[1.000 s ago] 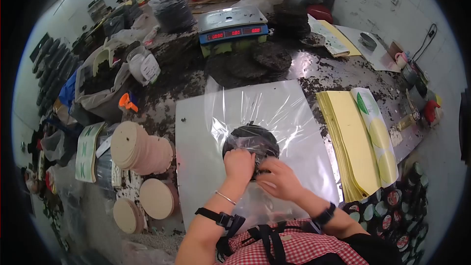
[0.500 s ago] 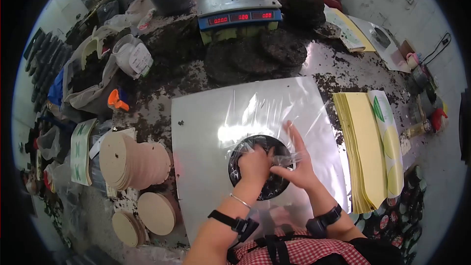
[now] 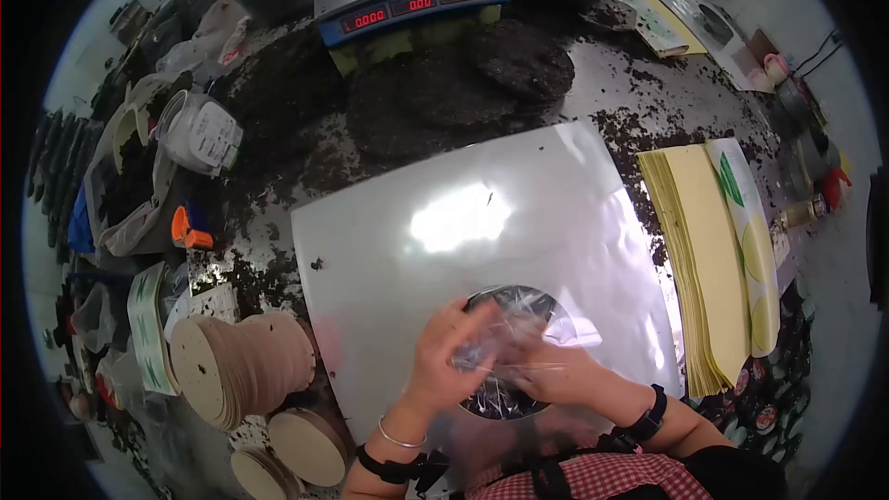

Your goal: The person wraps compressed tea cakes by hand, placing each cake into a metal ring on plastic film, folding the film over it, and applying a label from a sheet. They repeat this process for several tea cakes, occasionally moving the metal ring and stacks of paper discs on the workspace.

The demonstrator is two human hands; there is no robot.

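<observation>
A white glossy sheet (image 3: 389, 287) lies flat on the table, with a round black container (image 3: 505, 405) near its front edge. Clear plastic film (image 3: 556, 366) is bunched over the container. My left hand (image 3: 449, 352) is at the container's left side, its fingers bent around part of the film. From the right, my right hand (image 3: 551, 370) reaches over the container; its fingers are smeared by motion, and film lies against them. The container's inside is mostly covered by my hands and the film.
Stacked beige discs (image 3: 245, 361) stand at the left. Yellow sheets (image 3: 699, 259) lie at the right. A blue scale (image 3: 412, 5) stands at the back, behind dark round cakes (image 3: 523, 65). A clear tub (image 3: 199, 134) and an orange object (image 3: 190, 227) are on the left.
The view has shifted. The film that was spread up over the sheet is now gathered around the container. Both hands have moved nearer the front edge, and the left hand has shifted left.
</observation>
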